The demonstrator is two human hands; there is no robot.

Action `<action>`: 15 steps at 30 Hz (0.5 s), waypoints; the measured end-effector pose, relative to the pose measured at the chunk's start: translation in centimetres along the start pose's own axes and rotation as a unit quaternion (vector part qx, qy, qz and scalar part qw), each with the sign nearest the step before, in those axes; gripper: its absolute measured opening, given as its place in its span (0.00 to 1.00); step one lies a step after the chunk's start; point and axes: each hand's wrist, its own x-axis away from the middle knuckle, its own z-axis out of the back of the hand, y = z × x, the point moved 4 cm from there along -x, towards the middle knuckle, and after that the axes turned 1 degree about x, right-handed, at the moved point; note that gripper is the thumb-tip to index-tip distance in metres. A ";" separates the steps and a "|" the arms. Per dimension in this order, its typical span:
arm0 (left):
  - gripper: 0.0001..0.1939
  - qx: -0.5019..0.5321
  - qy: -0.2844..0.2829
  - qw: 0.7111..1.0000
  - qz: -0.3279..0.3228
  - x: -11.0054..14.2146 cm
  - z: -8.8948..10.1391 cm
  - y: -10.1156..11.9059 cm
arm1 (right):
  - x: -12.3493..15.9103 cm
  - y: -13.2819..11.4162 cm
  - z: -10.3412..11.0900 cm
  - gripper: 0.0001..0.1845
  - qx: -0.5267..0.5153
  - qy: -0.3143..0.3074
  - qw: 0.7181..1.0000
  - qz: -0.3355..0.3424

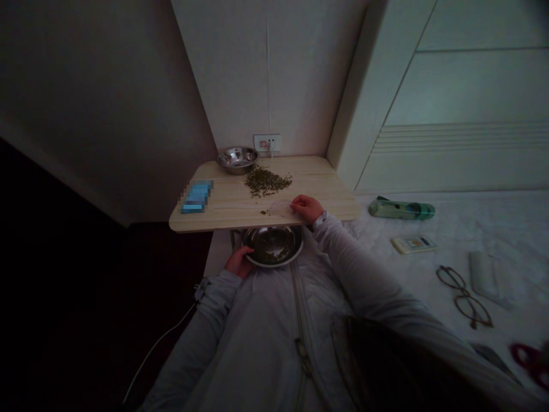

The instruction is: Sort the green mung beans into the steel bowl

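My left hand (240,262) grips the left rim of a steel bowl (268,243), its thumb over the edge. The bowl sits just below the table's front edge, with some small green-brown bits inside. Over the tabletop, my right hand (307,209) pinches a thin transparent plastic piece (280,207); its exact kind cannot be made out. A few green bits lie left of this piece. Farther back, a loose pile of small dried green bits (266,181) spreads over the wooden tabletop (231,214).
Behind the pile stands a second steel bowl (237,160). A phone (197,197) lies at the table's left. On the white bed to the right are a green pouch (401,209), a remote control (413,245), glasses (465,294) and red-handled scissors (529,361). A wall socket (267,142) holds a plug.
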 end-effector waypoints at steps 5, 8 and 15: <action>0.13 -0.005 0.012 1.000 0.004 -0.1 0.2 0.0 | 0.0 0.1 0.2 0.08 0.005 0.021 1.000 -0.018; 0.12 -0.009 0.016 1.000 -0.001 -0.2 0.2 0.0 | 0.0 -0.1 0.3 0.08 -0.001 0.024 1.000 -0.019; 0.12 -0.014 0.007 1.000 -0.001 0.1 -0.1 0.1 | 0.0 0.0 0.2 0.09 -0.018 -0.001 1.000 0.000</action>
